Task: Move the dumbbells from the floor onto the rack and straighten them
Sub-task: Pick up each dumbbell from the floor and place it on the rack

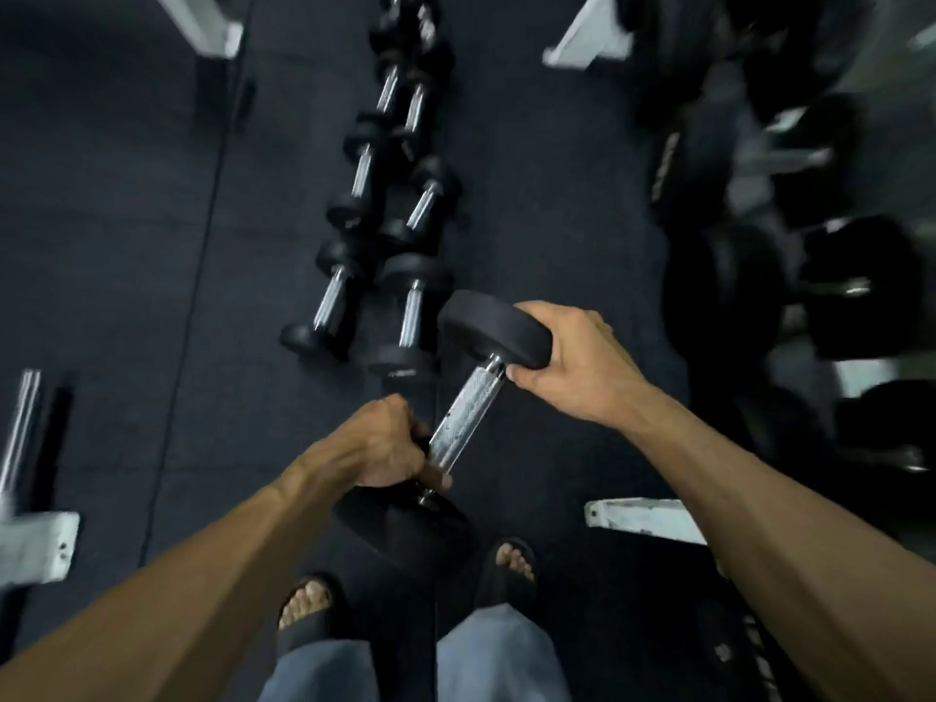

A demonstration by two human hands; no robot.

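I hold one black dumbbell [468, 402] with a knurled chrome handle, tilted, above the dark floor in front of my feet. My left hand [377, 448] grips the lower end of the handle next to the near head. My right hand [572, 359] grips the rim of the far head. Several more dumbbells [390, 230] lie in two rows on the floor ahead. The rack [790, 296] with large black dumbbells stands blurred at the right.
White frame feet stand at the right [643, 519], the top right [587, 38] and the top left [202, 22]. A chrome bar on a white base [30, 499] is at the left edge. My sandalled feet [405, 585] are below the dumbbell.
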